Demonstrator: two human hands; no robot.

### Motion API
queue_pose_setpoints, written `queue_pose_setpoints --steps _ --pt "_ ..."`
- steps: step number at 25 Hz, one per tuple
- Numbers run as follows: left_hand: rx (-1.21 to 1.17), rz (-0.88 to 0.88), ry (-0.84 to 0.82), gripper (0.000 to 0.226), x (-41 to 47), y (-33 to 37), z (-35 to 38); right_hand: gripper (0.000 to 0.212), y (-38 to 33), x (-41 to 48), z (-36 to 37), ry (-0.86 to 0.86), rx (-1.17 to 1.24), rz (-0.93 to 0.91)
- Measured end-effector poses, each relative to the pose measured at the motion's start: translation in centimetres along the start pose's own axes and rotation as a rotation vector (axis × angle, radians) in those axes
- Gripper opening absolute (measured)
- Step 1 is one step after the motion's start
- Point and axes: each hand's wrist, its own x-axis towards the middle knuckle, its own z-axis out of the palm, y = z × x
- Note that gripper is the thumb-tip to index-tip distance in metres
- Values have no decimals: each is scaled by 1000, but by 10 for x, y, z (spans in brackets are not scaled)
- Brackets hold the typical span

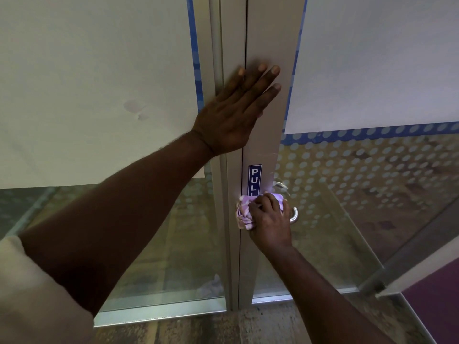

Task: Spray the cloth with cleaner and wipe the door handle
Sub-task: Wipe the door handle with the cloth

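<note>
My right hand point(270, 222) is shut on a bunched pink-and-white cloth point(244, 212) and presses it against the metal door handle point(294, 216). Only the handle's curved end and its top mount show past my fingers. My left hand point(238, 110) lies flat with fingers spread on the grey door frame point(268, 40), well above the handle. A blue PULL sticker point(255, 180) sits on the frame just above the cloth. No spray bottle is in view.
Glass door panels on both sides carry white paper sheets point(372, 58) edged with blue tape and a dotted frosted film point(360, 170). A metal threshold point(161, 316) runs along the floor. A purple wall panel point(434, 306) stands at the lower right.
</note>
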Motion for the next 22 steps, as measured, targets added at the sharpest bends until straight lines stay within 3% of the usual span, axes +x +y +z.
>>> queue_pose_setpoints --steps 5,8,16,22 --pt "-9 2 -12 50 0 0 -1 44 -6 -9 -9 -233 -94 -35" --pt "-15 1 -20 50 1 0 -5 37 -12 -16 -11 -275 -151 -62" --pt "-29 -1 -19 49 2 0 -8 28 18 -50 -26 -128 -111 -160" --pt "-35 0 -23 50 1 0 -6 40 47 -64 -28 -141 -5 -87"
